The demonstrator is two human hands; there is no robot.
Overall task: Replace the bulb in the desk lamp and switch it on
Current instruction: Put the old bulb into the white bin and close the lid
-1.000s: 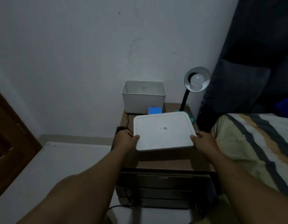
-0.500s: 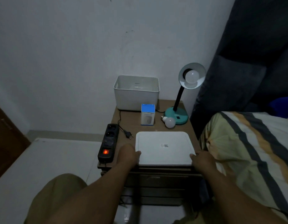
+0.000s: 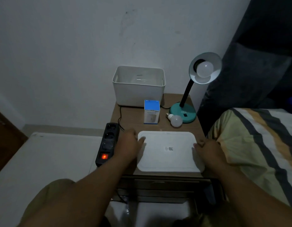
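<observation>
Hands are resting at the lid between them: we are pressing our left hand and right hand against its short edges, fingers curled, gripping loosely. Beyond our right hand the spare bulb is lying, screw base pointing away-left, touching the desk lamp; its fitted bulb is sitting farther, higher. Our right hand is nearer both.

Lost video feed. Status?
Both hands, left and right, on flat white plastic lid. Teal desk lamp unlit, bulb fitted. Nothing blocking.
</observation>
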